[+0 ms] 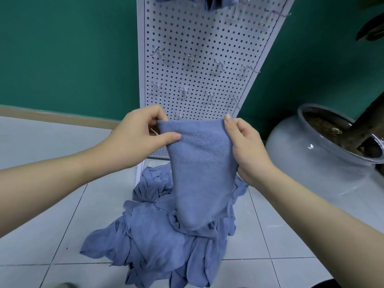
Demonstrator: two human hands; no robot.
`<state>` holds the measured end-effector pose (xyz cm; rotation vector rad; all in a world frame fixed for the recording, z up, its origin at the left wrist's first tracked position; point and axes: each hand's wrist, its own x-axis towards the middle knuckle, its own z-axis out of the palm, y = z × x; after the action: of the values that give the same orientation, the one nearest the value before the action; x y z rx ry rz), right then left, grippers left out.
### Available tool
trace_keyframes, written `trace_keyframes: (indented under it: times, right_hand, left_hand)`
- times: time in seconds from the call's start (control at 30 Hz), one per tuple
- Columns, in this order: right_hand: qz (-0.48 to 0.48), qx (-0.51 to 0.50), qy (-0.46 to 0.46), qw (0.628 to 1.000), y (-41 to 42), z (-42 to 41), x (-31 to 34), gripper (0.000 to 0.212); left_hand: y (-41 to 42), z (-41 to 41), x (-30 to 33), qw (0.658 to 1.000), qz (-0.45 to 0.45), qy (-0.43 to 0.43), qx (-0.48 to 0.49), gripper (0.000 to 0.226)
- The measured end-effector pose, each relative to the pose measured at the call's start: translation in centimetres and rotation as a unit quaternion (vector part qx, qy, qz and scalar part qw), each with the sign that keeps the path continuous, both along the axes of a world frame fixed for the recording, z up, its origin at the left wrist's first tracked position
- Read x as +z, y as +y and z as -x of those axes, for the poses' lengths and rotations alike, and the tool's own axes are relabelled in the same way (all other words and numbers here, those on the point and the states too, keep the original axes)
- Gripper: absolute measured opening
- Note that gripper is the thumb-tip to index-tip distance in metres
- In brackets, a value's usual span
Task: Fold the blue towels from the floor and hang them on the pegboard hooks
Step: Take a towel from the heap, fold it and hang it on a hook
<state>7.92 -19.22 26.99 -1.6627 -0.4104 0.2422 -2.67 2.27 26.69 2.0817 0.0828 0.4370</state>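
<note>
Holding the towel [199,163] up in front of the pegboard [199,59], the left hand [137,132] pinches the top left corner with thumb and fingers clamped on the cloth, and the right hand [247,146] grips the top right edge the same way. The towel hangs as a narrow folded strip, its lower end resting on the pile [166,235] of loose towels on the floor [52,204] at the pegboard's foot.

To do this step well, in my judgement:
- Keep both top corners level so the fold line stays straight.
- Lift until the lower end clears the pile, so that no loose towel is dragged along.
- Align the layers before hanging.
- Choose a free hook [189,57]; several rows are bare, while blue cloth already hangs at the pegboard's top edge.
</note>
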Motion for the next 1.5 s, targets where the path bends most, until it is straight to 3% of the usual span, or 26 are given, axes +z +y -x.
trace_keyframes:
  times: [0.07, 0.17, 0.3, 0.43, 0.63, 0.77, 0.87, 1.1, 1.27, 1.4, 1.5]
  right_hand:
    - [-0.030, 0.043, 0.105, 0.993, -0.2, -0.1, 0.3, 0.063]
    - [-0.033, 0.086, 0.172, 0.981, -0.5, -0.2, 0.8, 0.047]
    - [-0.048, 0.113, 0.171, 0.978, -0.6, -0.5, 0.5, 0.040]
    - [-0.033, 0.093, 0.144, 0.985, -0.6, -0.7, 0.3, 0.040]
    - [0.007, 0.063, 0.095, 0.993, -0.5, -0.4, 0.4, 0.044]
    - [0.002, 0.040, 0.079, 0.996, -0.1, 0.3, 0.0, 0.036]
    - [0.005, 0.014, 0.058, 0.998, 0.2, 0.8, -0.4, 0.037]
    - [0.028, 0.007, 0.012, 1.000, 1.5, 2.0, -1.7, 0.088]
    - [0.063, 0.003, 0.017, 0.998, 2.3, 4.0, -2.5, 0.084]
    - [0.048, -0.008, 0.060, 0.997, 2.7, 5.2, -2.9, 0.054]
    - [0.047, 0.002, 0.068, 0.997, 3.1, 6.1, -3.1, 0.051]
  left_hand:
    - [-0.2, -0.1, -0.1, 0.996, 0.092, -0.008, 0.010, 0.037]
    - [-0.1, -0.3, 0.1, 0.981, 0.191, -0.001, 0.046, 0.038]
    - [-0.1, -0.6, -0.1, 0.948, 0.316, 0.043, 0.022, 0.017]
    - [-0.7, -0.6, -0.8, 0.923, 0.376, 0.088, -0.003, 0.023]
    - [-1.2, -0.6, -0.9, 0.940, 0.333, 0.061, 0.043, 0.016]
    - [-2.0, -0.3, -0.9, 0.946, 0.306, 0.100, 0.022, 0.037]
    - [-2.4, -0.2, -1.4, 0.943, 0.314, 0.094, 0.049, 0.038]
    - [-2.6, -0.3, -2.2, 0.948, 0.288, 0.042, 0.129, 0.029]
    - [-2.5, -0.3, -3.0, 0.956, 0.221, 0.017, 0.193, 0.031]
    - [-2.9, -0.1, -3.3, 0.958, 0.191, 0.013, 0.213, 0.035]
    - [-3.4, 0.1, -3.4, 0.959, 0.186, 0.014, 0.213, 0.041]
